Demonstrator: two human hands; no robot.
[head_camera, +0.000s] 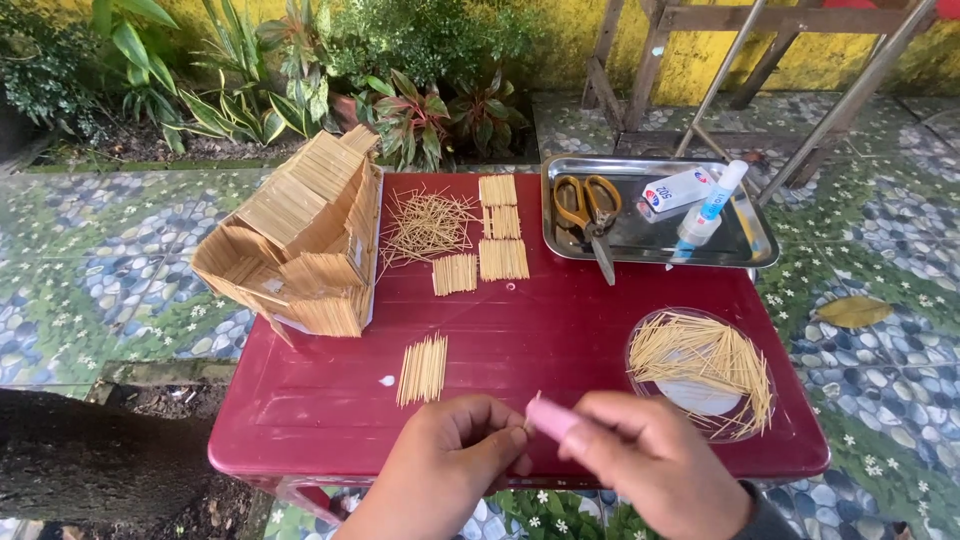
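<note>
My left hand (460, 445) pinches a thin toothpick at the near edge of the dark red table (560, 340). My right hand (655, 460) grips a pink cutter (550, 418) whose tip meets the toothpick between the two hands. A glued panel of toothpicks (423, 369) lies just beyond my left hand. A clear round dish of loose toothpicks (705, 362) sits to the right.
A toothpick model house (300, 240) stands tilted at the table's left edge. Loose toothpicks (425, 225) and several glued panels (500, 235) lie at the back. A steel tray (745, 250) holds scissors (590, 215), a small box and glue. Plants and tiled ground surround the table.
</note>
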